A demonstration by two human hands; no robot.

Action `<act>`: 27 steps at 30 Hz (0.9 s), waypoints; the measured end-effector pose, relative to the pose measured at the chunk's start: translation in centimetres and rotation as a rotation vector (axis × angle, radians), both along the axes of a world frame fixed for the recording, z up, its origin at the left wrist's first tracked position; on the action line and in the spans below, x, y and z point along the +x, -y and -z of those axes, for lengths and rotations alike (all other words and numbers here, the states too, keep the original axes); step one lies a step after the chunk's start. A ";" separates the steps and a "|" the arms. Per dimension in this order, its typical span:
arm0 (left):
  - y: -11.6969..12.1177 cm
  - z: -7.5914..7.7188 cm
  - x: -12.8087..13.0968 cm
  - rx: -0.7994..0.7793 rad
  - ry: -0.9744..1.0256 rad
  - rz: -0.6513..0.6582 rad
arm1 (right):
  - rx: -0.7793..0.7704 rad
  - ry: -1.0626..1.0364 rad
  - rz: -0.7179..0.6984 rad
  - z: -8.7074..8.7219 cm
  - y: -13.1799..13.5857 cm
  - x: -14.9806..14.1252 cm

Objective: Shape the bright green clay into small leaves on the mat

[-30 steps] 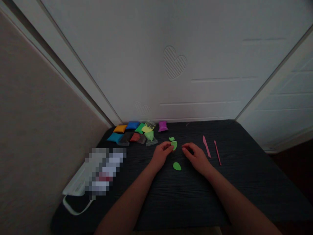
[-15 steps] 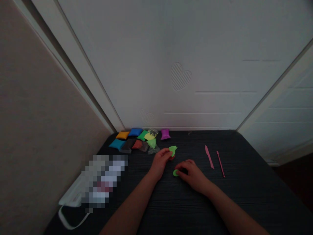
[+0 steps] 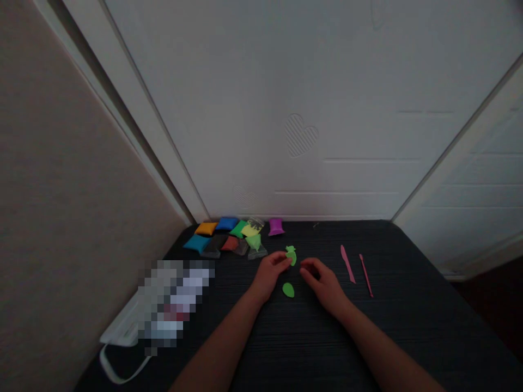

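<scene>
My left hand (image 3: 270, 274) is closed on a light green clay piece (image 3: 291, 257), held between thumb and fingers just above the black table. Small pointed bits stick up from the top of that piece. To its right, my right hand (image 3: 322, 283) has its fingers curved and apart, with nothing visible between them. A flat, leaf-shaped green clay piece (image 3: 288, 290) lies on the table, between and slightly in front of both hands.
Clay packets lie at the back left, among them an orange packet (image 3: 206, 228) and a purple packet (image 3: 276, 226). A pink plastic knife (image 3: 347, 264) and a thin pink stick tool (image 3: 366, 276) rest on the right. A blurred white item with a strap (image 3: 118, 331) occupies the left edge.
My right hand has let go of the flat green clay piece and moved up toward my left hand. The clay piece in my left hand has turned and is a little lower.
</scene>
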State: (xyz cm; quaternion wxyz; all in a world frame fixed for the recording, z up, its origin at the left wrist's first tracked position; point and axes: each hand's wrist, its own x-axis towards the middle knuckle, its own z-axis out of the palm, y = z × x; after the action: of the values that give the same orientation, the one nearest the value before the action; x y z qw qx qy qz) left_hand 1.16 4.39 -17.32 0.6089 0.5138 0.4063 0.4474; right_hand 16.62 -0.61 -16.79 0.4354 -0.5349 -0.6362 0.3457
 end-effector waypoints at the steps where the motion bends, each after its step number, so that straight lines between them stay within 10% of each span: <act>1: 0.1 -0.1 0.1 0.006 -0.021 0.016 | -0.011 -0.049 0.014 0.1 -0.2 0.2; 8: 1.3 -0.6 1.0 0.092 -0.168 0.118 | -0.054 -0.210 0.004 0.0 0.0 0.7; 27: 1.8 -1.7 1.1 0.309 -0.433 0.045 | 0.056 0.194 0.041 -1.0 0.2 0.9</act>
State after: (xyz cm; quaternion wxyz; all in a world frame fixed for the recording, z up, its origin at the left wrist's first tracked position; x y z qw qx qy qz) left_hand 2.30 2.60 -15.67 0.4321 0.6933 0.4424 0.3699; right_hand 17.56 -0.85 -15.83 0.3936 -0.5663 -0.6737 0.2653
